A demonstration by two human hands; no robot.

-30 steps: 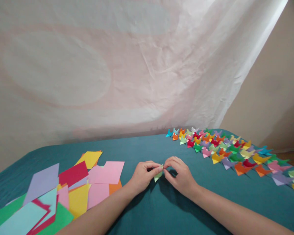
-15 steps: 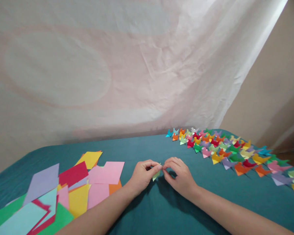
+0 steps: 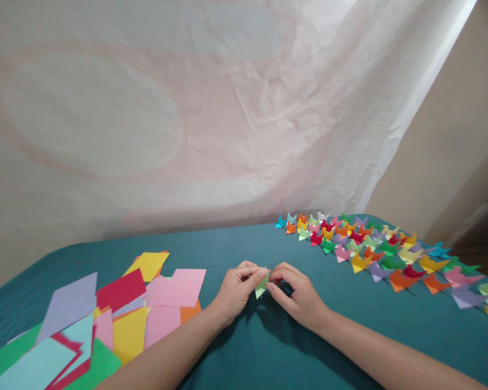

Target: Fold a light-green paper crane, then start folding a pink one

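I'm pinching a small light-green folded-paper piece [image 3: 261, 288] between the thumb and fingers of my left hand [image 3: 235, 290], just above the teal cloth-like tabletop [image 3: 231, 244], likely so it's staying steady while my right hand [image 3: 303, 292] is working its right edge with curled thumb and forefinger; can't tell if those are gripping. Flat multicoloured paper sheets [image 3: 177, 287] are lying overlapped on my left and bird-like multicoloured folded-paper figures [image 3: 361, 264] are standing in rows on my right, probably for sorting flat stock from folded pieces, each within reach.
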